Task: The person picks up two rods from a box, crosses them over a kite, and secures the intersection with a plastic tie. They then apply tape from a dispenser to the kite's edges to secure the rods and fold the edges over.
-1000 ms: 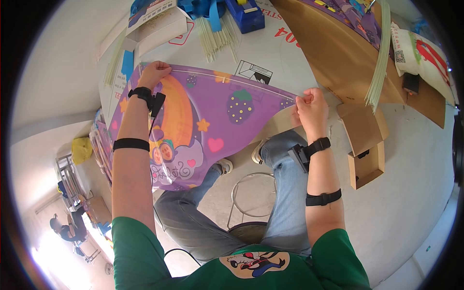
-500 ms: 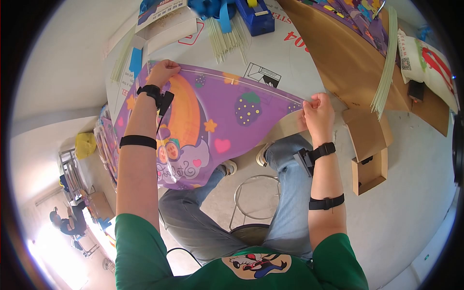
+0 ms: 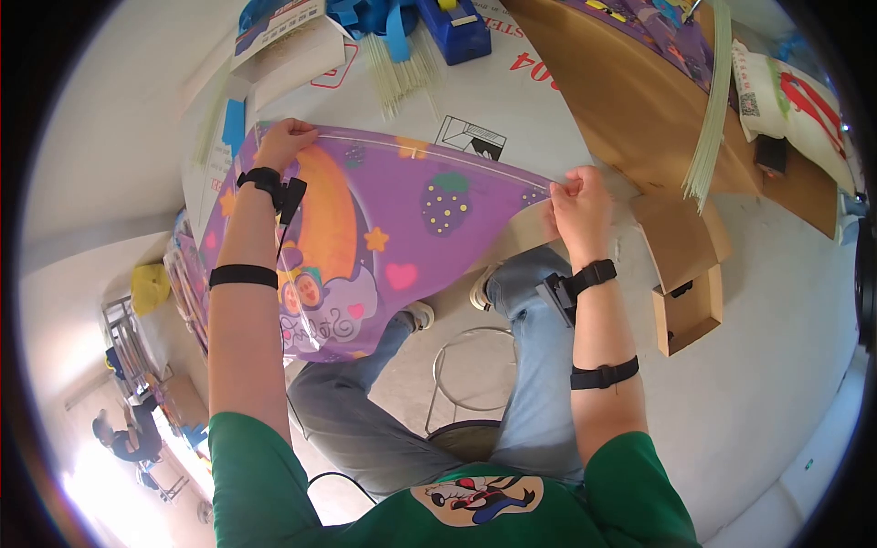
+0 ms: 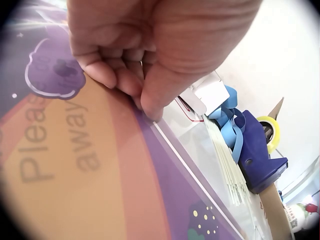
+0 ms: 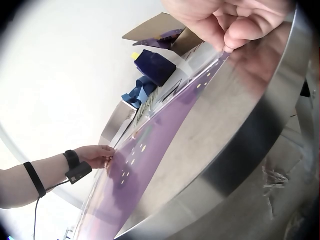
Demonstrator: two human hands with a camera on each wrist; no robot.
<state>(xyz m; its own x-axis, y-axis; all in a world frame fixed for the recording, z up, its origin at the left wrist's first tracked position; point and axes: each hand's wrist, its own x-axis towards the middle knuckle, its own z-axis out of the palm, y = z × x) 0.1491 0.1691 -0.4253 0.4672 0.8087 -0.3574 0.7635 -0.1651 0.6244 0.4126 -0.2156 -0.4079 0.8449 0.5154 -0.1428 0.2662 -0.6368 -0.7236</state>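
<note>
A purple printed plastic sheet (image 3: 493, 187), with orange shapes, stars, hearts and a dotted strawberry, stretches between my hands and hangs over the table's near edge. Along its far edge runs a thin white rod (image 4: 190, 162). My left hand (image 3: 285, 144) pinches that edge near its left end, thumb against curled fingers. At the pointed right corner, my right hand (image 3: 585, 212) pinches the sheet between thumb and fingertips. The right wrist view shows this corner held just over the metal table rim (image 5: 225, 160).
Behind the sheet lie a bundle of pale thin rods (image 3: 399, 78), blue ribbon (image 3: 395, 32) and a blue tape dispenser (image 3: 454, 32). An open white box (image 3: 297, 50) stands at back left. Brown cardboard (image 3: 594, 82) covers the right side. A small open carton (image 3: 690, 315) is lower right.
The head view swings slightly and comes back. Both hands keep their pinch on the sheet's far edge, and the sheet stays stretched in nearly the same place.
</note>
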